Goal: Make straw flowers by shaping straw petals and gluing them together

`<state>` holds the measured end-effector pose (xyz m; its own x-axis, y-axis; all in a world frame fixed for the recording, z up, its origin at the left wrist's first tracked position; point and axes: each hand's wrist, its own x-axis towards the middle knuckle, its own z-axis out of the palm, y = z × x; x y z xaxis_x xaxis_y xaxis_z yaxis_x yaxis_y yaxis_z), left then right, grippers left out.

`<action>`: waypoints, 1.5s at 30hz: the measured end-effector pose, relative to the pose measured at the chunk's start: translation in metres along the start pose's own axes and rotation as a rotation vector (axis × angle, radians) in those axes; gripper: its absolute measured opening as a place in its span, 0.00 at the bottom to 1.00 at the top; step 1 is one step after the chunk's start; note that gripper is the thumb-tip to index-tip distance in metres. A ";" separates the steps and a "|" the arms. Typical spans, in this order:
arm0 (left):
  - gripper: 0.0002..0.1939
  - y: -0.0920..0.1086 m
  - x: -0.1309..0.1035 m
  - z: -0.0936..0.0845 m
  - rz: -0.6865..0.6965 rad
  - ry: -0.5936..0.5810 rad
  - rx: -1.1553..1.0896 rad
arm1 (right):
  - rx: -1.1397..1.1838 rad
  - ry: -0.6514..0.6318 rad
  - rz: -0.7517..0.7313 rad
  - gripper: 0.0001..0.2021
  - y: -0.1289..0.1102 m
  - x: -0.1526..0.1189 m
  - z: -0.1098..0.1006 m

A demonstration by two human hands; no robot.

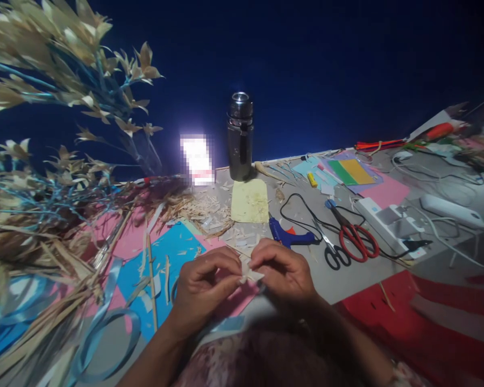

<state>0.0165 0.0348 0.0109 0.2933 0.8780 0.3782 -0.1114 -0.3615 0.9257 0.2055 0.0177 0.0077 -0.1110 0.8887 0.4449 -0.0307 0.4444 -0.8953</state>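
Both hands meet low in the middle of the view, over the table's near side. Between their fingertips is a small pale, pointed flower-like piece (250, 275). My left hand (205, 282) pinches its left side with thumb and forefinger. From the other side my right hand (284, 269) grips it, fingers curled and thumb partly hidden. A blue glue gun (291, 236) lies just beyond my right hand. Blue paper (173, 258) and pink paper (240, 301), strewn with dry scraps, lie beside and beneath my left hand.
A dark metal flask (240, 140) stands behind a yellow sheet (250, 201). Black-handled scissors (337, 257), red-handled scissors (358, 243) and a white power strip (391, 223) lie to the right. Dry-leaf flower branches (100, 70) rise at left above curled blue ribbon (135, 328). Red material (379, 306) lies right.
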 end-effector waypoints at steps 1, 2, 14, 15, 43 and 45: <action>0.05 -0.001 -0.001 0.000 -0.001 0.014 0.011 | -0.011 0.032 0.019 0.05 -0.001 0.000 0.000; 0.06 -0.002 -0.001 0.000 0.002 0.028 0.031 | -0.024 0.057 0.034 0.05 -0.002 -0.001 0.000; 0.05 -0.003 -0.003 0.006 -0.062 0.055 0.125 | -0.200 0.116 0.005 0.07 -0.004 -0.003 0.009; 0.05 -0.003 -0.004 0.006 -0.083 0.057 0.112 | -0.200 0.117 -0.004 0.07 -0.005 -0.003 0.010; 0.03 -0.013 -0.004 0.003 -0.091 0.146 -0.065 | -0.083 0.009 0.116 0.03 -0.006 0.010 0.012; 0.03 -0.013 -0.005 0.005 -0.048 0.167 -0.025 | -0.098 0.038 0.082 0.04 -0.007 0.009 0.014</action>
<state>0.0213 0.0334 -0.0029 0.1371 0.9347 0.3278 -0.1254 -0.3119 0.9418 0.1909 0.0208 0.0173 -0.0714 0.9254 0.3723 0.0744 0.3772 -0.9231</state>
